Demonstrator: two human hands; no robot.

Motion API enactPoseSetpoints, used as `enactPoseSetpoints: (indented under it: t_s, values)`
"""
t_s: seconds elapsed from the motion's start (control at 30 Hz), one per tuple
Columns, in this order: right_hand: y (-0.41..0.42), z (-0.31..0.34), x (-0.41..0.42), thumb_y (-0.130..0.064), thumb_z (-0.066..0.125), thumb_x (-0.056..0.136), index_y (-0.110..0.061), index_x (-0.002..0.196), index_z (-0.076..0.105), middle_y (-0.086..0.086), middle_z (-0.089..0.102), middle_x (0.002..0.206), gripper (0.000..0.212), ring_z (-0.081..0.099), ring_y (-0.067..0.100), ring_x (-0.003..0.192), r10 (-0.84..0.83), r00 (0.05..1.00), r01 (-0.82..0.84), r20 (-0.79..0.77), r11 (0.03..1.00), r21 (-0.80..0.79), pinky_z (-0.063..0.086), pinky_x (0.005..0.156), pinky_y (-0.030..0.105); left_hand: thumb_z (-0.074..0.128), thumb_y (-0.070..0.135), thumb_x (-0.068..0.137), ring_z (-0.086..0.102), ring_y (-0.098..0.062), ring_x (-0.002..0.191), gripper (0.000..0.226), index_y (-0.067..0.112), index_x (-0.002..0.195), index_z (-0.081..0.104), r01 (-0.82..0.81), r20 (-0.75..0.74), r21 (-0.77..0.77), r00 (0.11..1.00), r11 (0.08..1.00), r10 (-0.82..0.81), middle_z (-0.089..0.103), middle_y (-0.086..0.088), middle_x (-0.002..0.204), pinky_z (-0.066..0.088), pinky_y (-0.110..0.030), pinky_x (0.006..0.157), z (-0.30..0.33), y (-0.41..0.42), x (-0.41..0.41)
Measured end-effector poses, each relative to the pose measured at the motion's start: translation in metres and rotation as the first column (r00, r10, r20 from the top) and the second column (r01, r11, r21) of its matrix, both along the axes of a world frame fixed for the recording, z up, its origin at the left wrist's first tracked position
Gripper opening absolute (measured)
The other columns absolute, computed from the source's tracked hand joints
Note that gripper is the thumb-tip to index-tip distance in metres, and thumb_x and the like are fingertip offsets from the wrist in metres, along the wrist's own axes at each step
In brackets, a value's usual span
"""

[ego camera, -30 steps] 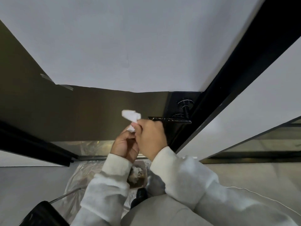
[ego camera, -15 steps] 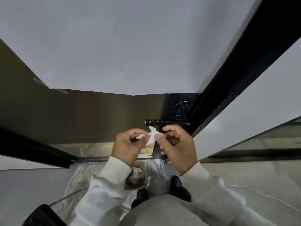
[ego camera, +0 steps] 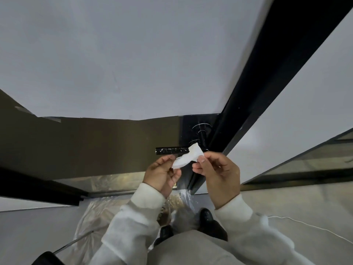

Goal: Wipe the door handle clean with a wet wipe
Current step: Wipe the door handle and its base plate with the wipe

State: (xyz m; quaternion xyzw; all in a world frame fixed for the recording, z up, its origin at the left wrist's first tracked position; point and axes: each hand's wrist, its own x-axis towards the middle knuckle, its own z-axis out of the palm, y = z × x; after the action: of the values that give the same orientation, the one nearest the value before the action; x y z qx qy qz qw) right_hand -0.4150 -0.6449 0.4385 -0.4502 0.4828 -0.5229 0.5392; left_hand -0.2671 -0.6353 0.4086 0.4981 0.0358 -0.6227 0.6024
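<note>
Both hands, left hand (ego camera: 162, 175) and right hand (ego camera: 219, 173), pinch opposite ends of the small white crumpled wet wipe (ego camera: 188, 156) at frame centre, just below the black speckled lever door handle (ego camera: 172, 150). Spread it flat first, then wrap the bar.

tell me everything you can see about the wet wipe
The wet wipe is a small white sheet, thin and soft-looking, creased and partly unfolded rather than flat. It is stretched slantwise between both hands: the left hand pinches its lower end, the right hand pinches it near its upper end. Its upper corner sticks up in front of the black door handle, overlapping the handle's right part in this view; whether it touches the handle cannot be told. No dirt shows on it.
</note>
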Motion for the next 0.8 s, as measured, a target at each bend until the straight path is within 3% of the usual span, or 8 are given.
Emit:
enactPoseSetpoints:
  t_s: [0.13,0.27,0.37,0.47,0.53,0.63,0.7,0.8]
  values:
    - [-0.011,0.016,0.000,-0.011,0.068,0.093,-0.022,0.087,0.072,-0.001,0.074,0.076,0.014,0.073,0.018,0.070,-0.157,0.938,0.086,-0.310,0.969,-0.231,0.061,0.068,0.036,0.036,-0.013,0.095,0.069,-0.019,0.055,0.027,0.000,0.086,0.059,-0.120,-0.294,-0.039,0.950,0.992,0.104,0.064,-0.021,0.086,0.056,-0.019,0.048,0.011,-0.016,-0.030]
    - [-0.034,0.017,-0.015,-0.009,0.071,0.089,-0.015,0.090,0.073,0.002,0.070,0.082,0.007,0.064,0.012,0.068,-0.354,0.729,-0.012,-0.586,0.849,-0.528,0.056,0.064,0.030,0.037,-0.019,0.078,0.071,-0.028,0.063,0.028,0.001,0.084,0.056,-0.175,-0.448,-0.098,0.887,0.980,0.113,0.068,-0.023,0.088,0.059,-0.022,0.057,0.014,-0.017,-0.058]
    - [-0.040,0.012,-0.018,-0.001,0.074,0.085,-0.008,0.101,0.074,0.010,0.067,0.089,0.018,0.063,0.019,0.069,-0.358,0.630,-0.142,-0.689,0.819,-0.556,0.057,0.065,0.030,0.048,-0.013,0.081,0.071,-0.023,0.063,0.017,0.001,0.082,0.057,-0.168,-0.371,-0.122,0.922,0.978,0.112,0.071,-0.019,0.079,0.057,-0.019,0.055,0.008,-0.020,-0.059]
    - [-0.039,0.013,-0.012,-0.003,0.063,0.090,-0.003,0.112,0.073,0.008,0.062,0.101,0.024,0.060,0.013,0.086,-0.241,0.635,-0.296,-0.734,0.802,-0.519,0.048,0.079,0.012,0.043,-0.010,0.096,0.072,-0.022,0.066,0.017,-0.003,0.092,0.058,-0.134,-0.269,-0.073,0.957,0.988,0.110,0.071,-0.020,0.083,0.061,-0.027,0.060,-0.004,-0.027,-0.060]
    - [-0.040,0.017,-0.009,-0.016,0.051,0.091,-0.003,0.112,0.074,0.007,0.063,0.105,0.034,0.059,0.017,0.096,-0.135,0.595,-0.434,-0.792,0.776,-0.458,0.051,0.086,0.020,0.047,-0.007,0.095,0.070,-0.025,0.071,0.018,-0.006,0.109,0.058,-0.085,-0.196,-0.059,0.978,0.995,0.072,0.066,-0.025,0.096,0.060,-0.033,0.061,-0.010,-0.028,-0.057]
    - [-0.041,0.020,-0.010,-0.022,0.052,0.083,-0.004,0.119,0.070,0.009,0.065,0.109,0.045,0.057,0.032,0.108,-0.131,0.328,-0.617,-0.935,0.720,-0.317,0.051,0.087,0.045,0.056,-0.003,0.089,0.064,-0.024,0.065,0.014,-0.004,0.101,0.062,-0.079,-0.107,-0.009,0.991,0.997,0.078,0.063,-0.022,0.088,0.056,-0.030,0.055,-0.015,-0.024,-0.041]
    - [-0.046,0.023,-0.012,-0.021,0.064,0.080,-0.007,0.118,0.071,0.006,0.069,0.106,0.041,0.058,0.032,0.109,-0.158,0.219,-0.658,-0.963,0.705,-0.265,0.044,0.089,0.047,0.053,-0.005,0.089,0.063,-0.018,0.058,0.019,0.007,0.076,0.060,-0.139,-0.072,0.024,0.987,0.990,0.141,0.063,-0.012,0.071,0.055,-0.026,0.054,-0.017,-0.017,-0.023]
    - [-0.054,0.030,-0.004,-0.012,0.081,0.066,-0.013,0.091,0.073,0.001,0.070,0.084,0.026,0.062,0.030,0.098,-0.197,0.113,-0.695,-0.974,0.685,-0.219,0.030,0.086,0.043,0.051,-0.005,0.088,0.065,-0.018,0.063,0.022,0.014,0.084,0.061,-0.192,0.010,-0.028,0.981,0.981,0.192,0.065,-0.010,0.075,0.054,-0.027,0.059,-0.009,-0.006,0.006]
